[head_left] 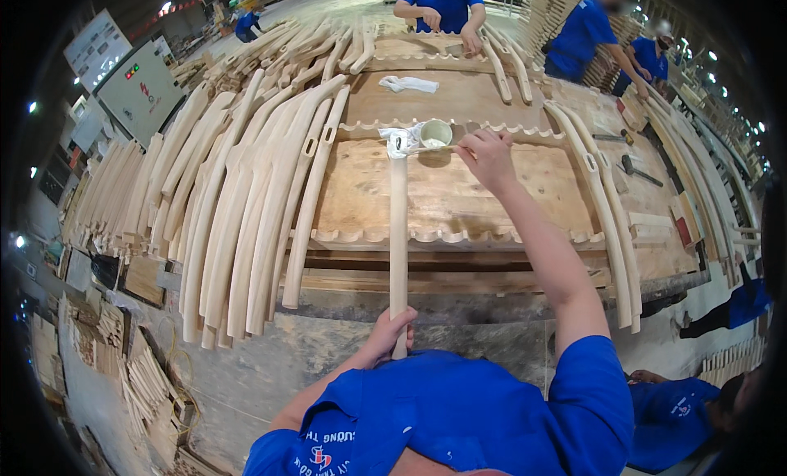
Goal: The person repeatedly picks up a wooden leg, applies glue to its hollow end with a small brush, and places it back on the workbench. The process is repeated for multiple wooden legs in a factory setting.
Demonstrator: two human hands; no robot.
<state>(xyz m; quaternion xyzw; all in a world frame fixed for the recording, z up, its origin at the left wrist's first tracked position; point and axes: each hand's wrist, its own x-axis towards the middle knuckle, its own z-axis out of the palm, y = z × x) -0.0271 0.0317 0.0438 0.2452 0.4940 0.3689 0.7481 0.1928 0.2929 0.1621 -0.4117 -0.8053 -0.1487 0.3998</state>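
A long pale wooden chair leg (398, 222) points away from me, its near end close to my body. Wrapped round that near end, my left hand (390, 335) is closed. The far end has a slot and looks white around it, by a crumpled white cloth (385, 133). My right hand (489, 158) is closed in a pinch on a thin, light-coloured stick (438, 149), whose tip reaches the slotted end. Just beyond the stick, a small cup (437, 132) with whitish stuff inside leans toward me. Whether the stick ends in bristles cannot be made out.
Many similar wooden legs (238, 205) lie stacked on the left, and a few curved ones (602, 205) on the right. Scalloped wooden rails (459, 236) cross the workbench (361, 185). A hammer (641, 171) and another white cloth (408, 84) lie there. A co-worker (440, 4) stands opposite.
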